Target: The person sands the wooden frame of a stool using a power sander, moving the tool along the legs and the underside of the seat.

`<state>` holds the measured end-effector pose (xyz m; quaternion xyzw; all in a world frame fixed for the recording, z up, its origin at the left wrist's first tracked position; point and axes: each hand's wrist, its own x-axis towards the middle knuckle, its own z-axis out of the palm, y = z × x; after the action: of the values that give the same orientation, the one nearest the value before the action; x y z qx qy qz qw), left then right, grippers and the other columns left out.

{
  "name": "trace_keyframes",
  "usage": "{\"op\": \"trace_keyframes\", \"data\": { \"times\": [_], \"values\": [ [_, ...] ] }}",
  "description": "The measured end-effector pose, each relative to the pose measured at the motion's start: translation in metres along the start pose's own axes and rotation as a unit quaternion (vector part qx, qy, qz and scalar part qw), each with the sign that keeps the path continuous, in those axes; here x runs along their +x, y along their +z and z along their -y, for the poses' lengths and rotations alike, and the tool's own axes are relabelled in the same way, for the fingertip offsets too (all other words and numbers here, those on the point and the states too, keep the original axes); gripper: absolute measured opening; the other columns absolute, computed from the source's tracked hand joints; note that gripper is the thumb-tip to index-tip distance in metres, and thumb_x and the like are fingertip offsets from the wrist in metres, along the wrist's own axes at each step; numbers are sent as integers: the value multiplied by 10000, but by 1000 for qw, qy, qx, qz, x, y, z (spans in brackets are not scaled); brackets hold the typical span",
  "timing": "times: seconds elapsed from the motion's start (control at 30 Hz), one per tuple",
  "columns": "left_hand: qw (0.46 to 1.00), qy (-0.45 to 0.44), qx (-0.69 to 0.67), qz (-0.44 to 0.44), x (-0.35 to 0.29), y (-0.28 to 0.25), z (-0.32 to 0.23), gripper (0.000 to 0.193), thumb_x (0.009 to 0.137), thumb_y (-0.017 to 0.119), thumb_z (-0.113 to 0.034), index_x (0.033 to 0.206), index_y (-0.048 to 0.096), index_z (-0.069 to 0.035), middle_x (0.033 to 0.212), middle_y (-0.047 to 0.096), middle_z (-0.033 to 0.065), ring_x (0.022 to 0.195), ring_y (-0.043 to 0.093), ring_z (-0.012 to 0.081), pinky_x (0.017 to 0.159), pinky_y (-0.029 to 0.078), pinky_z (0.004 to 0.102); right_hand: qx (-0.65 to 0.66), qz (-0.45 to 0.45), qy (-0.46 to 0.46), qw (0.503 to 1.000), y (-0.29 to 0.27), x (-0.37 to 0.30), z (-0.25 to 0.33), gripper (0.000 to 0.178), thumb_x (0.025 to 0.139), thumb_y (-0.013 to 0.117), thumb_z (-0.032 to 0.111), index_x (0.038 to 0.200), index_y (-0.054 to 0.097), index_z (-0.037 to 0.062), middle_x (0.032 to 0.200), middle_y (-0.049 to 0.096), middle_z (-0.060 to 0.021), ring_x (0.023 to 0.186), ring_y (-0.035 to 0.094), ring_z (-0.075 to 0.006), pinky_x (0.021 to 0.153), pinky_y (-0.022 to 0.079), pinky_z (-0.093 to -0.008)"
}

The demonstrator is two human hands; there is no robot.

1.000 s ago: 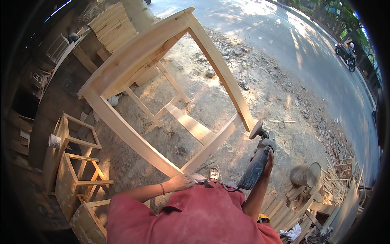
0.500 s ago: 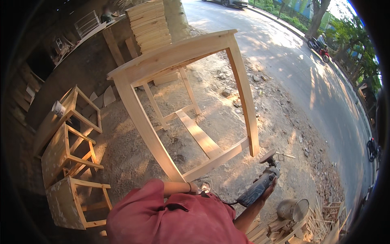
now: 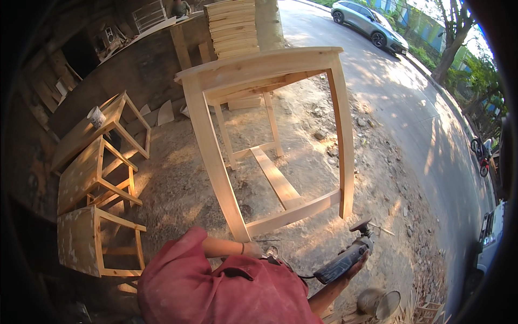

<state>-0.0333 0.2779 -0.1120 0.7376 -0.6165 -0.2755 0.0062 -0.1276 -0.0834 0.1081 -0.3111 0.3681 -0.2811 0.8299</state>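
Note:
My right hand [image 3: 360,264] is wrapped round the body of a dark angle grinder [image 3: 341,262], held low to the right. Its disc [image 3: 361,223] points up and away from me, close to the near right leg of a bare wooden table frame [image 3: 294,214] but apart from it. From the grinder's rear end a black cord [image 3: 305,277] runs toward my body. My left hand [image 3: 252,250] is by my waist, below the frame's near left leg, with a dark band at the wrist. I cannot make out its fingers.
Several smaller wooden tables [image 3: 81,177] stand on the left, one with a white cup [image 3: 96,117]. Stacked boards [image 3: 232,29] rise behind the frame. A bucket [image 3: 379,303] sits at lower right. Beyond stony ground runs a road [image 3: 399,113] with a silver car [image 3: 369,24].
The view has swung, so the table frame sits farther right and more upright. More of the silver car shows, and a vehicle appears at the right edge. My right hand still grips the grinder.

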Motion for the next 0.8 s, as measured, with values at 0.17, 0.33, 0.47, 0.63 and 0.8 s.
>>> {"op": "trace_keyframes", "data": {
  "times": [0.17,0.33,0.47,0.63,0.8],
  "values": [
    [1000,-1,5,-3,-10,-26,-11,227,861,633,-233,866,767,-50,845,744,156,832,753,347,636,594,487,-23,0,-2,1000,11,0,-2,595,962,588,608,1217,563,70,865,634,-108,641,641,-235,557,555,-360],
    [999,-14,-38,16,-27,-48,-18,215,867,639,-224,918,750,-47,878,735,175,859,742,376,685,597,499,-32,29,11,999,11,6,-6,628,958,581,642,1170,593,51,868,649,-104,667,658,-247,611,571,-383],
    [995,22,-101,3,-76,-176,-15,226,880,656,-230,1019,706,-58,925,724,199,872,731,397,712,593,495,-49,22,-5,999,-2,14,-2,635,957,577,640,1189,599,49,880,654,-101,686,661,-244,618,567,-386],
    [916,-244,226,-225,-157,-338,53,527,881,742,-399,1245,612,-41,1240,674,149,1280,580,291,1131,402,460,-60,19,9,998,2,12,-5,596,965,571,590,1246,589,64,884,638,-105,667,636,-242,600,553,-375],
    [827,-455,329,-27,-238,-402,110,670,955,517,-654,1013,783,-42,1083,734,146,1163,629,282,1152,328,458,-54,35,26,998,11,6,-7,603,959,583,585,1225,590,44,883,642,-106,646,639,-249,600,557,-378]
  ]
}}
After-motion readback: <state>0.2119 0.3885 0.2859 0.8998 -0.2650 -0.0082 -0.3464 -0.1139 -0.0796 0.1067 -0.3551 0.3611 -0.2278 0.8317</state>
